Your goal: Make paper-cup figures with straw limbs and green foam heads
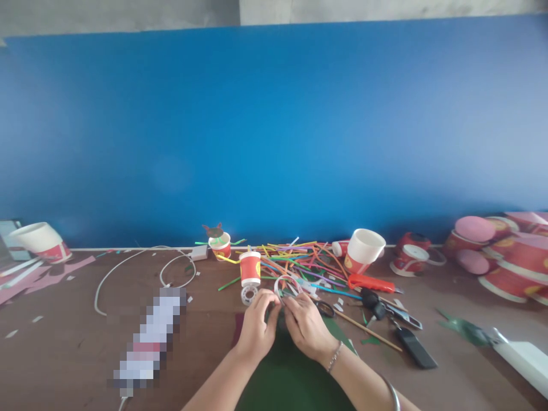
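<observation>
Near the bottom centre, my left hand (262,319) and my right hand (305,322) are close together with fingers pinched. Between their fingertips a thin whitish strip (286,278) curves up in a loop; its lower part is hidden by the fingers. Under both hands lies dark green paper (295,377). Just beyond my left hand is a roll of tape (249,294), with a red and white paper cup (250,268) standing behind it, a yellow piece sticking out from its left side.
Colourful sticks (299,260) lie piled behind the hands. An orange cutter (371,282), keys (373,302) and a wooden stick (368,330) lie right. Cups (363,251) stand along the blue wall (265,137). A cable (99,285) and blurred device (149,337) are left.
</observation>
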The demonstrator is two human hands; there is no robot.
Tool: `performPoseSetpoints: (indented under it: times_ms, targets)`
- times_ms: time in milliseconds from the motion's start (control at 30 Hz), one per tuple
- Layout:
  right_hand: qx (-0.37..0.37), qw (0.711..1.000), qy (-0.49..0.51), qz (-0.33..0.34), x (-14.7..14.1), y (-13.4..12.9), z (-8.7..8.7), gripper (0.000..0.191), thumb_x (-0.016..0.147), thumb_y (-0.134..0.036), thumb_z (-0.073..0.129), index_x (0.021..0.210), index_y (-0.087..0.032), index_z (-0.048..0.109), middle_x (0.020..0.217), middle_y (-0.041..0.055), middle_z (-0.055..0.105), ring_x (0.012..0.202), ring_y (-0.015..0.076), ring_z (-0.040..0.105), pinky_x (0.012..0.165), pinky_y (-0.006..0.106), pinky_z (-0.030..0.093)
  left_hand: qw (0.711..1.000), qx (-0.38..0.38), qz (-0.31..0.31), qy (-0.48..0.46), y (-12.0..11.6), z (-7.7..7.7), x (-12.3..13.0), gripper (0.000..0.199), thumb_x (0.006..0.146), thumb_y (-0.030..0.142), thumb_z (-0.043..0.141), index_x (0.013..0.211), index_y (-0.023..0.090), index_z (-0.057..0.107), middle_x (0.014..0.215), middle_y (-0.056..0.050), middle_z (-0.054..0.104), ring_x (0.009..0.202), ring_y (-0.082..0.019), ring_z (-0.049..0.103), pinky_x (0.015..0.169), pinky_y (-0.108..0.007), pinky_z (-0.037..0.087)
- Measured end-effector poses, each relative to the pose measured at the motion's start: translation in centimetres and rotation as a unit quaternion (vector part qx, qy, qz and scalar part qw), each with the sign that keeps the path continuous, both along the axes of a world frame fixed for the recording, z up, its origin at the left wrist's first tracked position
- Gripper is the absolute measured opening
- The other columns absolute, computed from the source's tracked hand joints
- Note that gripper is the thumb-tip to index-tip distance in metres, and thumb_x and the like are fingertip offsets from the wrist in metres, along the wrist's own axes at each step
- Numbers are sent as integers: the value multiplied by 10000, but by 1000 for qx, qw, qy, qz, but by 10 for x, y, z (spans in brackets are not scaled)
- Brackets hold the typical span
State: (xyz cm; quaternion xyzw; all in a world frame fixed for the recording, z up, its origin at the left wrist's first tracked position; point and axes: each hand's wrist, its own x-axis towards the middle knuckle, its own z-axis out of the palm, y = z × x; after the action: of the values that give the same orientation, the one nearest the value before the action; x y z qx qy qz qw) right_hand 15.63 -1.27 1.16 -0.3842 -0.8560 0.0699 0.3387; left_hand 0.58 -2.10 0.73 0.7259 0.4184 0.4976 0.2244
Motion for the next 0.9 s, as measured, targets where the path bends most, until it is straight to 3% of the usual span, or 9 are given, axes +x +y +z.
performPoseSetpoints:
  times_ms: [433, 700, 800, 900]
  targets:
    - [-11, 998, 34, 51, 1, -1, 7, 185, 875, -116, 322, 841, -204, 481, 672, 25, 552, 632, 182, 520, 631, 327, 427, 1000, 4, -17, -14, -2, 4, -1, 111, 894, 169, 395, 809, 194, 462, 830, -49, 518, 780, -166, 506, 737, -288, 419]
    - [-52, 988, 138, 38, 1, -4, 5, 286, 916, -209, 295, 711, -206, 496, 637, 27, 504, 595, 164, 492, 547, 286, 423, 998, 7, -22, -51, -7, 9, 1, 137, 900, 213, 395, 781, 193, 459, 807, -46, 517, 770, -164, 511, 737, -294, 429]
    - [-37, 986, 163, -9, 9, 1, 3, 304, 924, -229, 294, 767, -198, 553, 644, 33, 531, 599, 165, 512, 549, 279, 430, 996, -21, 6, -90, -3, 8, -1, 155, 899, 281, 420, 783, 192, 472, 819, -50, 536, 782, -170, 526, 732, -290, 438]
    - [20, 982, 128, -138, 18, 13, -2, 278, 916, -196, 314, 841, -186, 582, 626, 30, 559, 607, 181, 523, 624, 319, 431, 990, -61, 42, -120, 3, 6, -4, 176, 892, 333, 450, 820, 185, 512, 812, -46, 557, 753, -164, 537, 710, -281, 443]
